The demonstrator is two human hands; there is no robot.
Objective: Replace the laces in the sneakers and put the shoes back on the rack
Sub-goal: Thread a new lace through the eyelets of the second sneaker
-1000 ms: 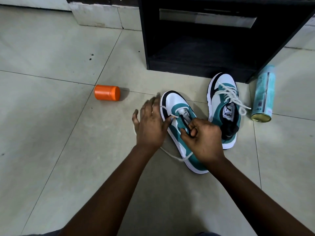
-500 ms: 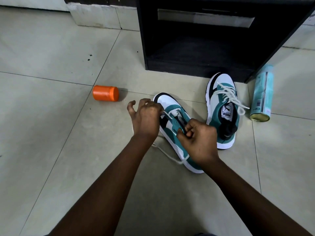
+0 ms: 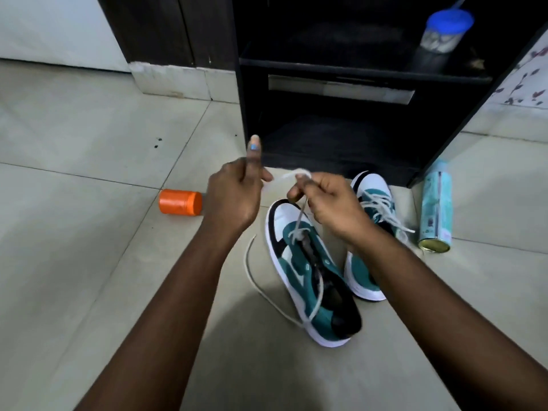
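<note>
We see both hands now raised off the near shoe (image 3: 308,271) | left hand (image 3: 234,194) and right hand (image 3: 329,203) pinch the lace (image 3: 284,178) | far shoe (image 3: 373,200) partly hidden by right wrist | lace blurred between hands

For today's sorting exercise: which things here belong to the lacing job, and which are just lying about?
Job: near sneaker, far sneaker, lace, rack, left hand, right hand.
Lying about: orange jar, spray can, blue-lidded tub.
</note>
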